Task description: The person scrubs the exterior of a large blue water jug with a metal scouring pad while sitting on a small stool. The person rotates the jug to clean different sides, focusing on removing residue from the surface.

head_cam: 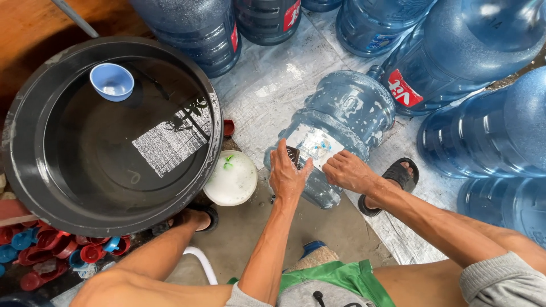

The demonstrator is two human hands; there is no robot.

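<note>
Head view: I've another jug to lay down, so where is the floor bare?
Bare pale sheet lies between the black tub, the upright jugs and the lying jug both hands touch. Concrete by the white bowl is open. Right side is packed with jugs.

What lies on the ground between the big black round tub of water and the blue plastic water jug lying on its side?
In the head view, a white round bowl of soapy foam sits there.
</note>
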